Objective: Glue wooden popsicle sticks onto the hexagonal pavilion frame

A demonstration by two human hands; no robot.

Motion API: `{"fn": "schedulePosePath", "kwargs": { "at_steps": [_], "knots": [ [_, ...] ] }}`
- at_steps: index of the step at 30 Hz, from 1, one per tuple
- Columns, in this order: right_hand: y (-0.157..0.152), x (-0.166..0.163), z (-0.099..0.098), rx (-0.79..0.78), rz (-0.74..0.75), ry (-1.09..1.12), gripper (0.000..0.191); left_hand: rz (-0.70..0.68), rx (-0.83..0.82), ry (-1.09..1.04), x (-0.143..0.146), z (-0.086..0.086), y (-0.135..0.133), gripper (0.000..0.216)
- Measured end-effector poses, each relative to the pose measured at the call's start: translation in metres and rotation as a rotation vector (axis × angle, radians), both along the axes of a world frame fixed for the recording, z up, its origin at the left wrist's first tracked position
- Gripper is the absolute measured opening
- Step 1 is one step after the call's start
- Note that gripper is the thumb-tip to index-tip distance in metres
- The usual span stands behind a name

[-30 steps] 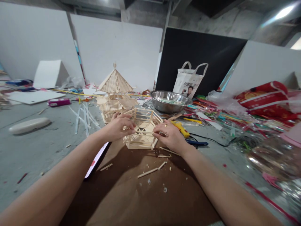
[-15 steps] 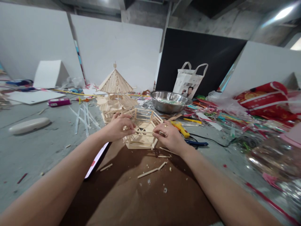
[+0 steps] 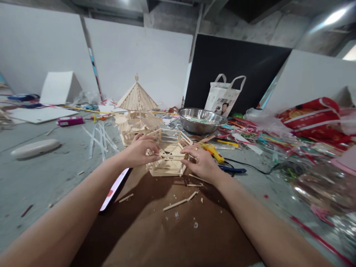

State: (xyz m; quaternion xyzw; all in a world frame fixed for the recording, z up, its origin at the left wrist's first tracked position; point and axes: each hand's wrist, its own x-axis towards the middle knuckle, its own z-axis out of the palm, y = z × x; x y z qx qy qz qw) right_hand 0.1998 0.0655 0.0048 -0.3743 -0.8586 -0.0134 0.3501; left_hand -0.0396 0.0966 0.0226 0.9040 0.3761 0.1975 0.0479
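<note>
A small hexagonal frame of wooden sticks (image 3: 169, 154) sits on a brown board (image 3: 155, 218) in front of me. My left hand (image 3: 140, 150) grips its left side with fingers curled. On the frame's right side my right hand (image 3: 201, 161) pinches one end of a thin wooden stick (image 3: 169, 155), which lies across the frame's front. My left fingertips touch the stick's other end. A finished stick pagoda (image 3: 136, 111) stands just behind the frame.
A steel bowl (image 3: 201, 119) and a white tote bag (image 3: 224, 94) stand at the back. A yellow glue gun (image 3: 213, 151) lies right of my right hand. Loose sticks (image 3: 179, 202) lie on the board, a phone (image 3: 114, 189) at its left edge. Red packaging (image 3: 311, 115) clutters the right.
My right hand has shifted slightly left and up along the frame's right side, and the stick sits a little higher. My left hand stays put.
</note>
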Motion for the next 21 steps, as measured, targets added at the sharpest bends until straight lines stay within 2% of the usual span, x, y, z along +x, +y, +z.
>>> {"fn": "schedulePosePath", "kwargs": {
  "at_steps": [5, 9, 12, 15, 18, 21],
  "knots": [
    [-0.001, 0.001, 0.005, -0.004, -0.018, 0.047, 0.021, -0.004, -0.010, -0.007, -0.003, 0.002, 0.000, 0.021],
    [-0.001, 0.009, 0.016, -0.045, -0.084, 0.203, 0.022, 0.015, -0.008, -0.162, -0.008, 0.009, 0.002, 0.025],
    [0.002, 0.020, 0.024, -0.102, -0.215, 0.348, 0.021, 0.089, 0.058, -0.333, -0.010, 0.017, 0.002, 0.027],
    [0.007, 0.033, 0.031, -0.098, -0.336, 0.409, 0.022, 0.226, 0.142, -0.470, -0.010, 0.024, -0.001, 0.027],
    [0.010, 0.046, 0.037, -0.088, -0.495, 0.371, 0.025, 0.333, 0.217, -0.532, -0.012, 0.030, -0.005, 0.029],
    [0.013, 0.057, 0.037, -0.117, -0.685, 0.242, 0.037, 0.372, 0.281, -0.543, -0.013, 0.032, -0.008, 0.036]
  ]
}}
